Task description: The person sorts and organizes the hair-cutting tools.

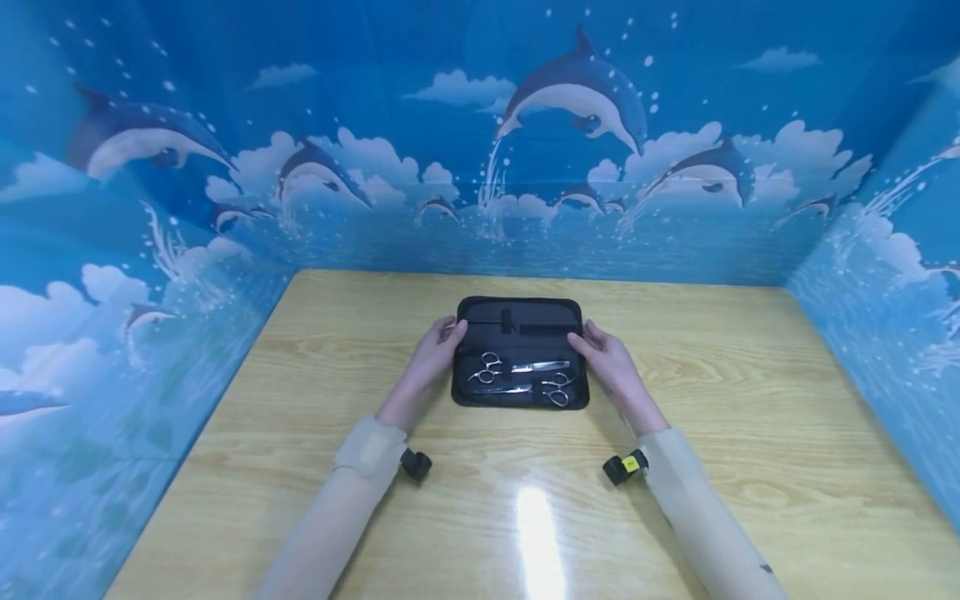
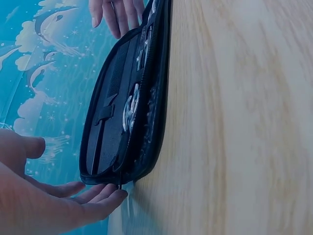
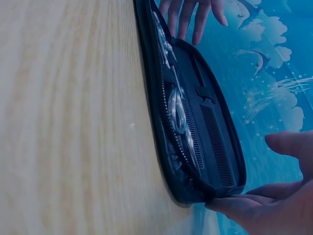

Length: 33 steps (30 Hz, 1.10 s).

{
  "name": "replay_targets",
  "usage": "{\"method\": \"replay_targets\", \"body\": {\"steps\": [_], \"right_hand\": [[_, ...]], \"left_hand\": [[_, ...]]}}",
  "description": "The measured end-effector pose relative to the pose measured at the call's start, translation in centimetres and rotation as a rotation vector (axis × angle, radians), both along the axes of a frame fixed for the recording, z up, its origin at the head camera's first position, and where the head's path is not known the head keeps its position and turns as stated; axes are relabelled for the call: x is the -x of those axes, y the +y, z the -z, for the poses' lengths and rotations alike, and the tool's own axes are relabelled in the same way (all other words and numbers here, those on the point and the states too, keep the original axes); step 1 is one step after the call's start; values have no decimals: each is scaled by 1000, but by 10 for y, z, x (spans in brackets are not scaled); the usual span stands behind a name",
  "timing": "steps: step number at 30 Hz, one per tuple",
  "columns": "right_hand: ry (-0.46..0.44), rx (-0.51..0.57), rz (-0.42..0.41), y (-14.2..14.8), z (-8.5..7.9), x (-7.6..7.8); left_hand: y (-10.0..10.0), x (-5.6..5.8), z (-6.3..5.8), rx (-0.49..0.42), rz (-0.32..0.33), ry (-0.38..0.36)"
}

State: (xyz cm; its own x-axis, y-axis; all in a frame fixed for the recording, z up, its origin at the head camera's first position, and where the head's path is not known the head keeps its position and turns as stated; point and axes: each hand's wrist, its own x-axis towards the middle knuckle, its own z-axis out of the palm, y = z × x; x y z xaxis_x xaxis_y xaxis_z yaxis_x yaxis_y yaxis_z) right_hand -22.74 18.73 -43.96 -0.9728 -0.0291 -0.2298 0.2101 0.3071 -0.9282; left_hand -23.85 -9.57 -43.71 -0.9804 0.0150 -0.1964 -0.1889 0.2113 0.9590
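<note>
A black zip case (image 1: pixel 480 337) lies unfolded on the wooden table, its inside facing up. Two pairs of silver scissors sit in its near half, the upper scissors (image 1: pixel 487 367) with handles to the left, the lower scissors (image 1: pixel 556 389) with handles to the right. A black comb (image 3: pixel 217 142) is tucked in the far half beside a strap (image 2: pixel 104 113). My left hand (image 1: pixel 431 354) touches the left edge with its fingertips, thumb raised off the case. At the opposite edge my right hand (image 1: pixel 609 360) does likewise, fingers extended and thumb apart.
The light wood table (image 1: pixel 750 417) reaches back to a blue curtain (image 1: pixel 420 242) printed with dolphins, which also runs along both sides. A bright light reflection shows on the near tabletop. Each wrist wears a small black camera.
</note>
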Motion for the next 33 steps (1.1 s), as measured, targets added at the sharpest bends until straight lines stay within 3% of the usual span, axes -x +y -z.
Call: {"method": "replay_targets", "body": {"steps": [11,25,33], "right_hand": [[41,67,0,1,-1,-2],[114,9,-40,7,5,-8],[123,-68,-47,9,0,-10]], "left_hand": [[-6,0,0,-29,25,43],[-9,0,1,1,44,37],[-11,-3,-1,46,74,58]]}}
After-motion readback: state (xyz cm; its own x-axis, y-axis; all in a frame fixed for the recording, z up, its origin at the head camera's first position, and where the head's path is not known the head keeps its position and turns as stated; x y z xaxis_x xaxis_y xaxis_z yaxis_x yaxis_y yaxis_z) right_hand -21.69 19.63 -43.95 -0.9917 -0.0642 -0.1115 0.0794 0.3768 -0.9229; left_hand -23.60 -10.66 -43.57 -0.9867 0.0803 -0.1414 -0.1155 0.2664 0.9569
